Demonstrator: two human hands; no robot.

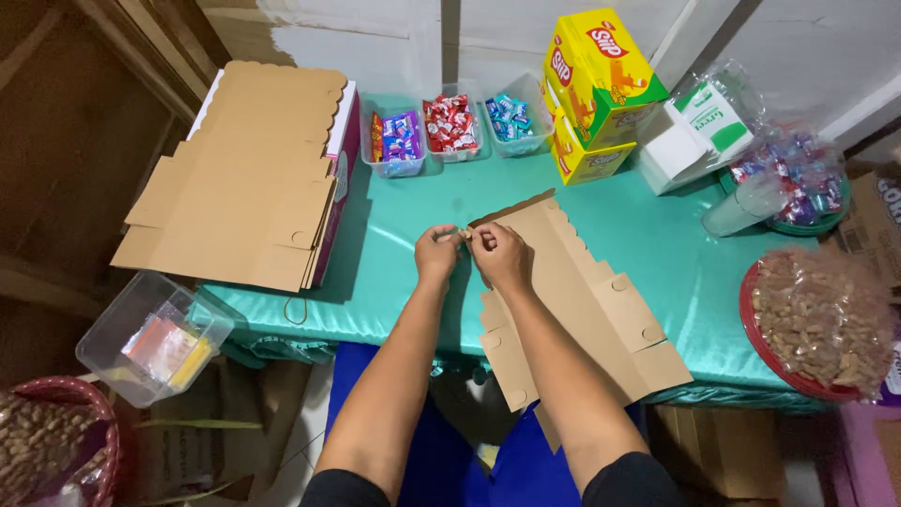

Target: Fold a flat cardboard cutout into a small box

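Both hands meet at the centre of the view over a flat brown cardboard box blank that lies on the teal-covered tabletop and hangs past its near edge at 6 o'clock. The left hand and the right hand each pinch a small tab at the blank's upper left corner, fingertips closed tight on the card and nearly touching each other; the grip of each is a narrow pinch, with the other fingers curled in.

At 10 o'clock from the hands a stack of flat cardboard blanks rests on the tabletop's left end. At 12 o'clock stand three clear tubs of wrapped sweets in a row, and just beside them at 1 o'clock two yellow cartons, one on the other. At 3 o'clock, well apart, sits a red tray with a bag of brown snacks. Below the tabletop at 8 o'clock is a clear plastic container
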